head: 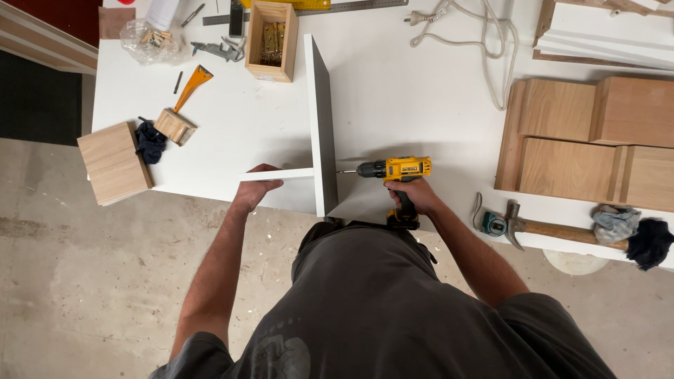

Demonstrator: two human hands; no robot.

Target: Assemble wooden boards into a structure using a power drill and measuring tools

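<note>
The right hand (413,191) grips the handle of a yellow cordless drill (397,170), fingers clenched around it, with the bit laid level and its tip touching the face of a white upright panel (321,126) that stands on edge near the front edge of the bench (407,91). The left hand (256,188) is on the other side, fingers closed over a narrower white panel (277,174) butted at a right angle against the upright one. By the look of it the joint is being fastened at this point; whether a screw is already seated I cannot tell.

The bench is white. A hammer (554,228) and rags lie by its front right edge, oak boards (590,140) sit along the right side, a coiled cord (477,42) toward the back, a small wooden box (272,41) at the back edge. Below is a bare concrete floor (105,267).
</note>
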